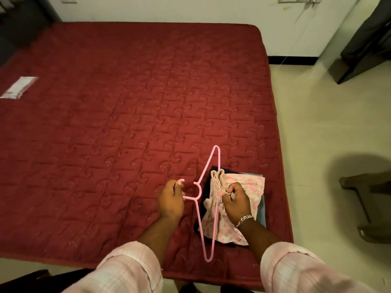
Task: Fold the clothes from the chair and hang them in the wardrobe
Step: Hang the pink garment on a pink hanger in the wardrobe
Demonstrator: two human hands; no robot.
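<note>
hook: your left hand (171,199) covers most of the hanger (208,206) hook.
stack: the floral cloth (243,187) hides the dark garment (206,185) and the blue one (262,210), edges only.
chair: cut off at the right edge (368,199).
packet: white, on the bed (127,92), print too blurred to read (19,87).
right fingers: curled into the cloth, tips buried (229,190).

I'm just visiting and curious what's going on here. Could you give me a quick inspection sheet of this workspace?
Surface: red quilted mattress.
Job's things: pink hanger held over folded pile; pink floral garment on top, dark garment beneath.
Clutter: white packet far left on mattress.
Hands: left hand grips the hanger's hook; right hand pinches the floral garment.
Cables: one hanging at the wall socket.
Surroundings: tiled floor, wooden chair on the right.
</note>
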